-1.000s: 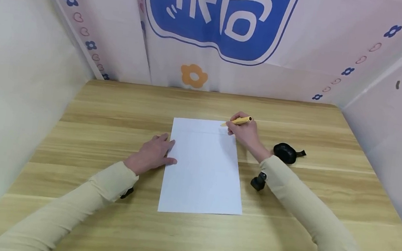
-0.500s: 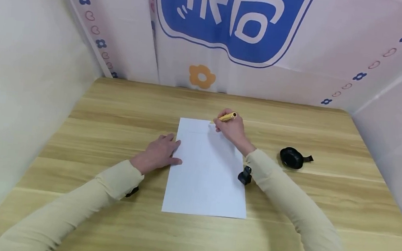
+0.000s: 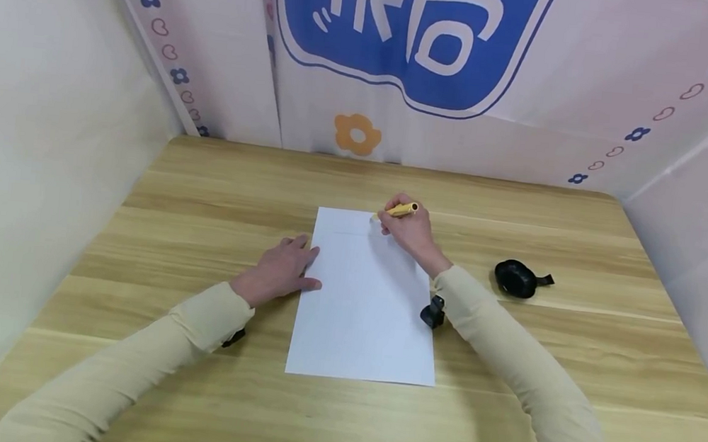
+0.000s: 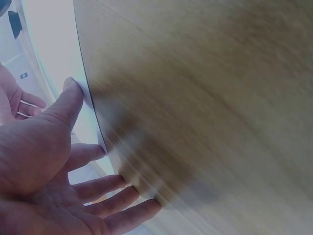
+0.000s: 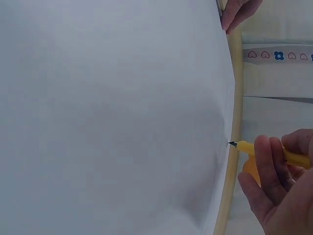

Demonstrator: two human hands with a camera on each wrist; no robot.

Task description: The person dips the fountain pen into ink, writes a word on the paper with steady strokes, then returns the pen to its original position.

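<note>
A white sheet of paper (image 3: 364, 314) lies upright on the wooden table, with a faint line running across near its top. My right hand (image 3: 412, 232) pinches a yellow pen (image 3: 403, 209) between thumb and fingers over the sheet's upper part. In the right wrist view, the dark pointed nib of the pen (image 5: 247, 147) is right at the paper's surface near the top edge. My left hand (image 3: 277, 270) rests on the left edge of the sheet, fingers spread. The left wrist view shows its thumb and index fingertip on the paper (image 4: 56, 44), the other fingertips at the table.
To the right of the paper lies a small black pan-shaped object (image 3: 516, 279) with a short handle. Black wrist cameras hang under both sleeves, the right one (image 3: 432, 312) over the sheet's right edge. Printed white walls (image 3: 495, 146) enclose the wooden table (image 3: 204, 185) at back and sides.
My right hand has moved left along the top of the paper with the pen, then stayed nearly still over the last half second. My left hand keeps its place on the sheet's edge.
</note>
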